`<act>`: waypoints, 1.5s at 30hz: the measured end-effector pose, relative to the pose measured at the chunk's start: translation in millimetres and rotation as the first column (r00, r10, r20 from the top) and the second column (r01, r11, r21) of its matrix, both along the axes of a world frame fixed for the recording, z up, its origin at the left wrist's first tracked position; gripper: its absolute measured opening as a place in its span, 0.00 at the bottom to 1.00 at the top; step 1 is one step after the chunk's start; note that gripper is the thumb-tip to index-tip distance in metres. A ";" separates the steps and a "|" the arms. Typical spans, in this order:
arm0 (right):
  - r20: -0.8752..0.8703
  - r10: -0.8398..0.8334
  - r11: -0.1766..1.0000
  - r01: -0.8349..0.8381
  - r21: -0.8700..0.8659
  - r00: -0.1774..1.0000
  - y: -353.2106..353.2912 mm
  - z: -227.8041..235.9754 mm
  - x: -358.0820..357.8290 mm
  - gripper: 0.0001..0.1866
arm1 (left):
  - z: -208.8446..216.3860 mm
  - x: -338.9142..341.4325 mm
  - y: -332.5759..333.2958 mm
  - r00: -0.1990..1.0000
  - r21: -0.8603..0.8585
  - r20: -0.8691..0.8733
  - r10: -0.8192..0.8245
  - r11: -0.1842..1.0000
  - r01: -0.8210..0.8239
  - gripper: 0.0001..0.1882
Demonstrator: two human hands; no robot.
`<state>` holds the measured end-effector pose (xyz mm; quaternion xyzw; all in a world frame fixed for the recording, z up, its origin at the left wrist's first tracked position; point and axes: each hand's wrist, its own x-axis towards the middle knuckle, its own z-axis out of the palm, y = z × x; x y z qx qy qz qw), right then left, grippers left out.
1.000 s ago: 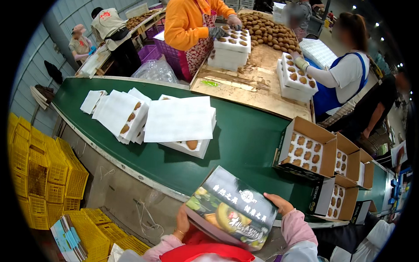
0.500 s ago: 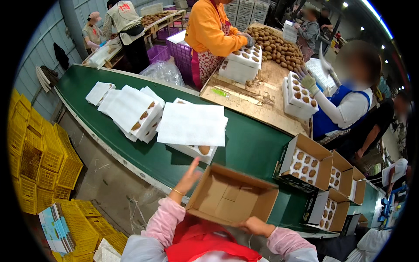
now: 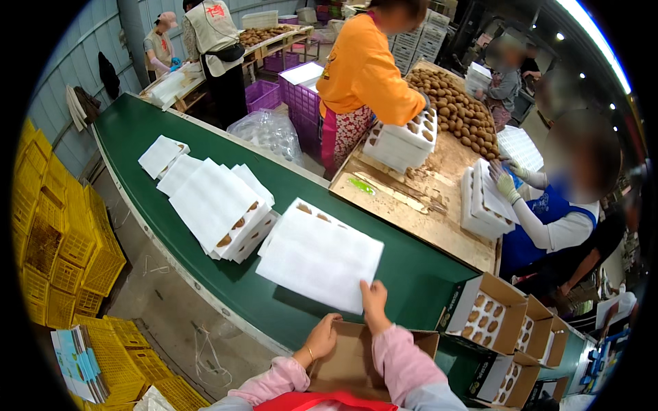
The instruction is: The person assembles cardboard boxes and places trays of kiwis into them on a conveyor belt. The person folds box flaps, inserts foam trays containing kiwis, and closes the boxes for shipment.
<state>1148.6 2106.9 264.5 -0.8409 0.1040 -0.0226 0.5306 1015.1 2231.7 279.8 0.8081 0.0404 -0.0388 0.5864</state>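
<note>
My left hand is closed on the far rim of an open, hollow cardboard box, which is tilted against my red apron. Over the box's far edge reaches my right hand, closed on the near right corner of a white foam sheet. The sheet lies over a white tray of brown, kiwi-like fruit; some fruit shows along its far edge. How much of the tray my right fingers also touch is hidden. Beside it on the green conveyor belt stands a stack of sheet-covered fruit trays.
Boxes with fruit trays stand at the belt's right. Across the belt, two people work at a wooden table with loose fruit and white trays. Yellow crates are piled at left, with flat printed cardboard on them.
My right hand has left the box's near rim and taken the foam sheet's corner. My left hand has gone from pointing at the tray to gripping the box. The box is closer to me.
</note>
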 end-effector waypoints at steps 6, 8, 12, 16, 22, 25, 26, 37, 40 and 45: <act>-0.096 -0.140 0.953 0.160 0.256 0.986 7.8 -9.4 -1.9 0.20 | 82.8 53.1 54.6 0.954 0.400 0.300 0.022 0.905 -0.147 0.12; -0.209 -0.117 0.935 0.179 0.308 0.971 11.2 -3.1 -5.0 0.21 | 72.7 96.6 109.9 0.837 0.631 0.526 0.151 0.590 -0.503 0.24; -0.245 -0.055 0.805 0.189 0.562 0.968 11.4 16.0 14.8 0.15 | 34.6 179.1 184.4 0.965 0.569 -0.056 0.258 0.802 -0.181 0.45; -0.499 0.413 0.680 0.106 0.725 0.762 -13.4 38.8 45.5 0.29 | 19.7 187.1 195.2 0.981 0.387 -0.174 0.081 0.922 -0.008 0.42; -0.512 0.509 0.682 0.039 0.730 0.692 -35.5 24.8 69.6 0.32 | 33.2 189.2 172.5 0.935 0.364 -0.333 0.126 0.931 0.004 0.39; -0.539 0.464 0.747 0.017 0.665 0.703 -43.3 22.9 69.8 0.33 | 56.6 198.6 163.1 0.826 -0.111 -0.564 0.023 0.988 -0.103 0.37; -0.554 0.428 0.767 0.037 0.640 0.714 -42.2 24.0 69.5 0.33 | 56.4 198.9 162.7 0.848 -0.203 -0.529 -0.013 0.973 -0.111 0.37; -0.486 0.350 0.648 0.168 0.743 0.801 -65.4 18.4 93.7 0.29 | 22.1 217.4 152.4 0.853 0.341 -0.518 0.060 0.929 0.142 0.56; -0.480 0.368 0.657 0.143 0.740 0.796 -74.7 24.4 107.4 0.30 | 25.4 220.0 135.5 0.861 0.413 -0.508 0.008 0.880 0.235 0.58; -0.546 0.406 0.699 0.136 0.702 0.733 -86.4 23.4 103.7 0.32 | 18.1 213.7 124.8 0.860 0.340 -0.503 0.090 0.935 0.101 0.60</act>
